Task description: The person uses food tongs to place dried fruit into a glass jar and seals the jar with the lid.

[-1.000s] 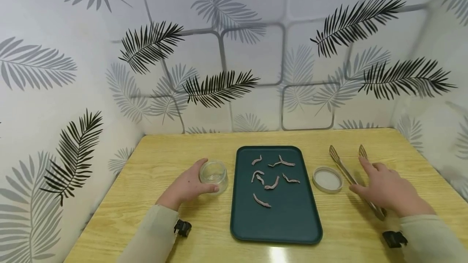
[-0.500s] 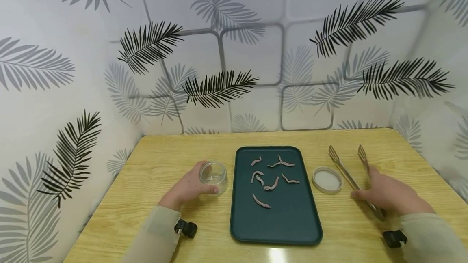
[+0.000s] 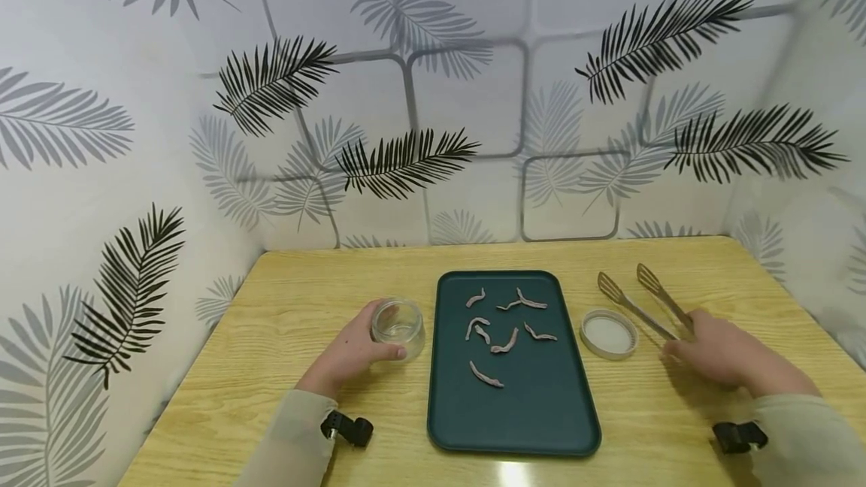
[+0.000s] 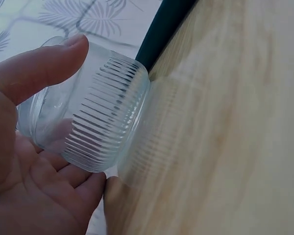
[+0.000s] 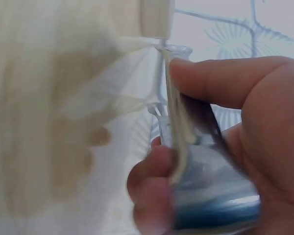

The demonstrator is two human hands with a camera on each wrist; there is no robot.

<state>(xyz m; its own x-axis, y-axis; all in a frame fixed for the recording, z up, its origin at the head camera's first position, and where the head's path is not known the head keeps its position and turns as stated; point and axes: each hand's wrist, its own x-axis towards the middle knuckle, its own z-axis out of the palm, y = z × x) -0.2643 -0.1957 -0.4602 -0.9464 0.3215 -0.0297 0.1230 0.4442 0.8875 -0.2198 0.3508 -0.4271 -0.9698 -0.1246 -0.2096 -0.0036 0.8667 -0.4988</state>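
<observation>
My left hand (image 3: 352,352) grips a small clear glass jar (image 3: 399,325) standing upright on the table, left of the tray. Ribbed sides of the jar (image 4: 105,107) show in the left wrist view, with the thumb (image 4: 44,66) on one side and the fingers around the other. Over on the right, my right hand (image 3: 727,352) grips metal tongs (image 3: 666,303), whose two slotted ends are spread and point away from me. The dark green tray (image 3: 507,419) between the hands bears several thin, twisted greyish-pink strips (image 3: 504,342).
A round whitish lid (image 3: 610,334) lies on the table between the tray and the tongs. The wooden table (image 3: 325,276) meets a leaf-patterned wall (image 3: 473,194) at the back and side walls left and right.
My right hand has closed around the tongs and lifted them from the table; their ends have shifted left and come nearer each other. My left hand stays on the jar.
</observation>
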